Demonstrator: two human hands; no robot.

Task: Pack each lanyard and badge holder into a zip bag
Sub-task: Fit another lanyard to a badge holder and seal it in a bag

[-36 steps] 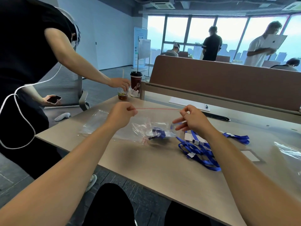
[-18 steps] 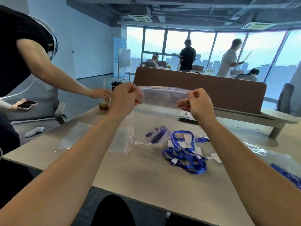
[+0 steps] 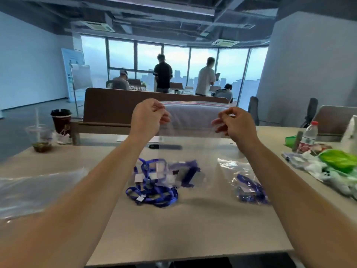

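Observation:
I hold a clear zip bag [image 3: 190, 130] up in the air above the table by its top corners. My left hand [image 3: 147, 118] pinches the left corner and my right hand [image 3: 234, 123] pinches the right one. A blue lanyard with a badge holder [image 3: 188, 174] hangs in the bottom of the bag. On the table below lies a loose pile of blue lanyards [image 3: 152, 192] with small white tags. To the right lies a packed zip bag [image 3: 248, 185] with a blue lanyard inside.
Empty clear bags [image 3: 34, 188] lie at the left. A plastic cup [image 3: 39, 140] and a dark coffee cup [image 3: 61, 120] stand at the far left. A water bottle [image 3: 309, 136] and green and white wrappers [image 3: 336, 163] sit at the right. A brown divider [image 3: 116, 105] backs the table [image 3: 193, 229].
I lifted the zip bag from the table into the air, its zip edge held between both hands. My view rose and swung right; the person at the left is out of view.

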